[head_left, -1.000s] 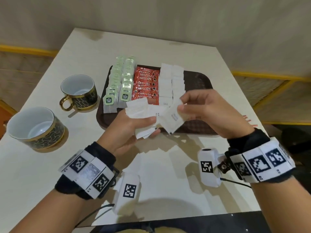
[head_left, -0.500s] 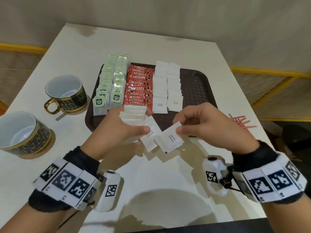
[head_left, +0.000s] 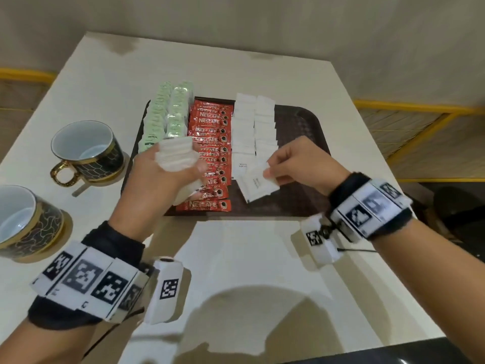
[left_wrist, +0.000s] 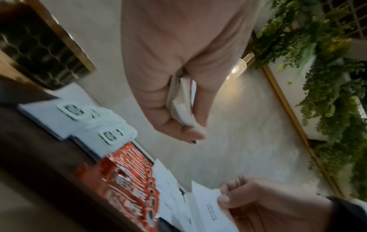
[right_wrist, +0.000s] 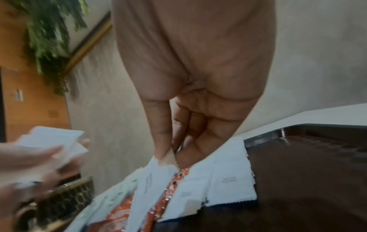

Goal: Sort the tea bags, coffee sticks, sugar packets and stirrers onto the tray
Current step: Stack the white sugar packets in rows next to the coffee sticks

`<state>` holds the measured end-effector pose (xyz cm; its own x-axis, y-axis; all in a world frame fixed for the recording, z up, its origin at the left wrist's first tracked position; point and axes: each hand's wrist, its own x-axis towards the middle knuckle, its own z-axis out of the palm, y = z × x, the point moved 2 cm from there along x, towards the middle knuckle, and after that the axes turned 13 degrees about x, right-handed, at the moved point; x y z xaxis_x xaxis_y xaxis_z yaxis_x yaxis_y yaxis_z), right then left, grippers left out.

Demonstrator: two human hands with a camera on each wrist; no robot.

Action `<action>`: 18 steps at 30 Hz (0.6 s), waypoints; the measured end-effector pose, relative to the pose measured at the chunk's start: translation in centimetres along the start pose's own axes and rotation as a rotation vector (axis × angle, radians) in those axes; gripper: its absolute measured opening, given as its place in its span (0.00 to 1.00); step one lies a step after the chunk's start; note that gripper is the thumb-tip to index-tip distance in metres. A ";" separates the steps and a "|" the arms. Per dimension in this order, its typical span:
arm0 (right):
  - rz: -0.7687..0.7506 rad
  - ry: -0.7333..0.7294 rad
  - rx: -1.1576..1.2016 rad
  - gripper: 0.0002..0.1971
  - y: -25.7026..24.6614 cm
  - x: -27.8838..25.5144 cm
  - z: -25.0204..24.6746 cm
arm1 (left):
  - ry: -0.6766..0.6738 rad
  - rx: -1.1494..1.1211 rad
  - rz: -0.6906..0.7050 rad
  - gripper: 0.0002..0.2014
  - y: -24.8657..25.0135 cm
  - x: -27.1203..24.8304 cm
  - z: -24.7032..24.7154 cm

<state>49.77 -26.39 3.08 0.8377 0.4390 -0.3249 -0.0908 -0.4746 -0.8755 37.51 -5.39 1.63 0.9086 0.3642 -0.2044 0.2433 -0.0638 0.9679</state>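
Note:
A dark brown tray (head_left: 301, 122) holds two rows of green tea bags (head_left: 168, 114), a column of red coffee sticks (head_left: 212, 143) and two columns of white sugar packets (head_left: 253, 124). My left hand (head_left: 168, 174) grips a stack of white sugar packets (head_left: 175, 156) above the tray's near left part; the same stack (left_wrist: 181, 100) shows between thumb and fingers in the left wrist view. My right hand (head_left: 296, 164) pinches one or two sugar packets (head_left: 258, 185) by a corner over the near end of the sugar columns, also seen as a packet (right_wrist: 152, 183) in the right wrist view.
Two black and gold cups stand left of the tray, one (head_left: 86, 151) near it and one (head_left: 23, 222) at the left edge. The cream table (head_left: 249, 258) spreads in front of the tray. A yellow rail (head_left: 420, 111) runs beyond the table's right side.
Both hands moved forward from the table's near part to above the tray. The right hand carried its sugar packets to the near end of the sugar columns.

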 end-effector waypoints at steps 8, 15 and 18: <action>0.104 -0.113 -0.216 0.14 0.4 6.4 1.6 | 0.036 -0.006 -0.014 0.18 -1.4 -0.9 -1.9; 0.068 -0.077 -0.312 0.07 0.5 6.9 1.8 | 0.052 -0.034 -0.016 0.19 -2.0 -1.1 -2.6; 0.062 -0.135 -0.269 0.08 0.0 6.2 0.5 | 0.047 -0.054 -0.015 0.16 -2.1 -1.1 -2.5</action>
<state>54.67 -23.35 0.89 0.7544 0.4918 -0.4348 0.0217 -0.6806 -0.7323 35.10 -3.31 0.21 0.8879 0.4078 -0.2127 0.2365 -0.0082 0.9716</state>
